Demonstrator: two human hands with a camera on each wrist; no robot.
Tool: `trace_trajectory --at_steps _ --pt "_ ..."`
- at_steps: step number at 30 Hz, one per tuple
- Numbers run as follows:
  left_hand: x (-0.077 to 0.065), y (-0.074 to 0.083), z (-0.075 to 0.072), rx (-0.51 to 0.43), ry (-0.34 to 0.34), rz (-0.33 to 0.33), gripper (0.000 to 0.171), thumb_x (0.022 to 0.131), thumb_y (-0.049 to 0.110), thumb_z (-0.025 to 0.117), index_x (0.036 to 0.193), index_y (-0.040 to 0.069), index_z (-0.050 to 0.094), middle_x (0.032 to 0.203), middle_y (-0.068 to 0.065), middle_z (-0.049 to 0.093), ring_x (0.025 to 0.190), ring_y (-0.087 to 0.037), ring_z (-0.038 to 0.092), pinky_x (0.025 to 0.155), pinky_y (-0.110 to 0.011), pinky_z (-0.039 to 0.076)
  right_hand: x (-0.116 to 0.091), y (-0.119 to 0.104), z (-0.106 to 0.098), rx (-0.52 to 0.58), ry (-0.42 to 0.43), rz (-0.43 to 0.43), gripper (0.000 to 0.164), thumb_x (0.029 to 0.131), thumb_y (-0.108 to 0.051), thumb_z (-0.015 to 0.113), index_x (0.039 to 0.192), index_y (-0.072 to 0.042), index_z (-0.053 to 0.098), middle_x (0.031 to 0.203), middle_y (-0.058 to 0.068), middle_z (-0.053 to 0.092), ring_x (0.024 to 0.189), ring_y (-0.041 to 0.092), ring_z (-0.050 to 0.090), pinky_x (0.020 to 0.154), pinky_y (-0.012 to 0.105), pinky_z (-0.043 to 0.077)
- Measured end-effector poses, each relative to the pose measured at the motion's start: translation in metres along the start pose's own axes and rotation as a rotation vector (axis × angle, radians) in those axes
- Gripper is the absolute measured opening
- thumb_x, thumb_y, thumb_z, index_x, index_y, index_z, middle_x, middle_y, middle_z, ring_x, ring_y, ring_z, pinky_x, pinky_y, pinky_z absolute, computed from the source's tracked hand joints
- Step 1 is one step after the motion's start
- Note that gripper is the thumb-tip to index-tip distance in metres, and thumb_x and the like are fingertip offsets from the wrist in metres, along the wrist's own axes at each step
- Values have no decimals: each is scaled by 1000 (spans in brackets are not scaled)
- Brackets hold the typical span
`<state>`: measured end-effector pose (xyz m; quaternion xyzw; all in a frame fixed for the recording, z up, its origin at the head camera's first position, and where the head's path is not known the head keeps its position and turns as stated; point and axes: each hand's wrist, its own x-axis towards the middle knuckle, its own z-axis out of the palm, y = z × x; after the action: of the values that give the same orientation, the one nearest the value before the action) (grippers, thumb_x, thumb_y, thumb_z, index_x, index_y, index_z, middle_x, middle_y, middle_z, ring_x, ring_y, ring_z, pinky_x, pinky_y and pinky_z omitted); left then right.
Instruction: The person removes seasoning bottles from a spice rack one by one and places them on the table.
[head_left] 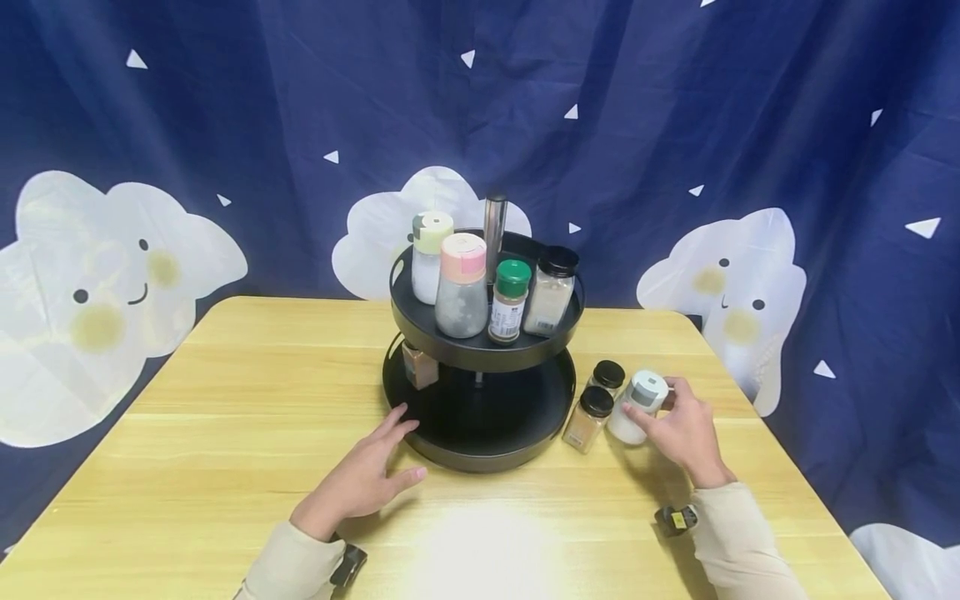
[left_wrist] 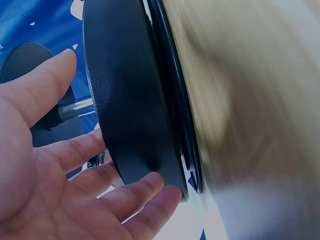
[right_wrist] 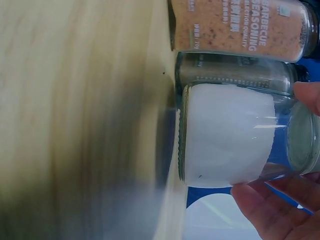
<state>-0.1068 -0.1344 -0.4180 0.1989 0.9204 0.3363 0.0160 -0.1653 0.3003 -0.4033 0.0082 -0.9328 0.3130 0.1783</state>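
Observation:
My right hand (head_left: 690,429) holds a glass jar of white powder (right_wrist: 230,135) with a white lid, thumb on one side and fingers on the other. It stands on the table right of a two-tier black turntable rack. Beside it are a barbecue seasoning jar (head_left: 583,427) and another black-lidded jar (head_left: 609,375), partly hidden behind. My left hand (head_left: 358,479) has its fingers spread at the left front of the rack's lower tray (head_left: 487,461). In the left wrist view, those fingertips lie against the tray's side (left_wrist: 135,100).
On the upper tray (head_left: 480,358) stand a yellow-lidded jar (head_left: 427,271), a pink-lidded jar (head_left: 461,304), a green-capped bottle (head_left: 507,317) and a black-lidded jar (head_left: 549,304). A brown seasoning jar (head_left: 420,367) sits at the lower tray's left. Behind the wooden table (head_left: 225,433) hangs a blue curtain (head_left: 300,100).

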Motion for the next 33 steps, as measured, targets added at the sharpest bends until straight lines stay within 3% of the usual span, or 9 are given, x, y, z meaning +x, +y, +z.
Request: trace_trajectory --at_steps 20,25,29,31,33 --pt "0 3 -2 0 1 2 65 87 30 67 138 -1 41 153 -25 22 129 -46 36 102 -63 36 -2 3 4 -27 -25 5 73 76 -43 77 121 7 46 98 31 66 88 42 61 71 56 52" --pt "1 3 -2 0 -1 -1 65 88 32 67 138 0 41 154 -24 22 129 -45 36 103 -63 36 -1 -3 -2 -20 -119 20 81 81 -46 71 127 11 38 108 36 60 95 48 58 76 59 51" --pt "1 2 -1 -3 0 1 65 88 31 67 138 0 41 154 -24 22 129 -45 36 103 -63 36 -4 -19 -19 -30 -203 42 94 83 -49 67 136 15 23 123 45 47 107 57 49 85 67 45" --pt "1 1 -1 -4 -1 2 64 88 31 67 138 0 41 154 -24 22 129 -45 36 103 -63 36 -7 -30 -27 -24 -139 33 91 84 -43 69 136 16 22 125 45 44 110 57 46 88 68 42" --pt "1 0 -1 0 -2 3 64 88 32 67 138 0 42 153 -24 23 129 -45 36 103 -63 36 -13 -43 -30 19 19 15 79 83 -31 73 132 15 31 122 40 48 107 52 49 88 63 44"
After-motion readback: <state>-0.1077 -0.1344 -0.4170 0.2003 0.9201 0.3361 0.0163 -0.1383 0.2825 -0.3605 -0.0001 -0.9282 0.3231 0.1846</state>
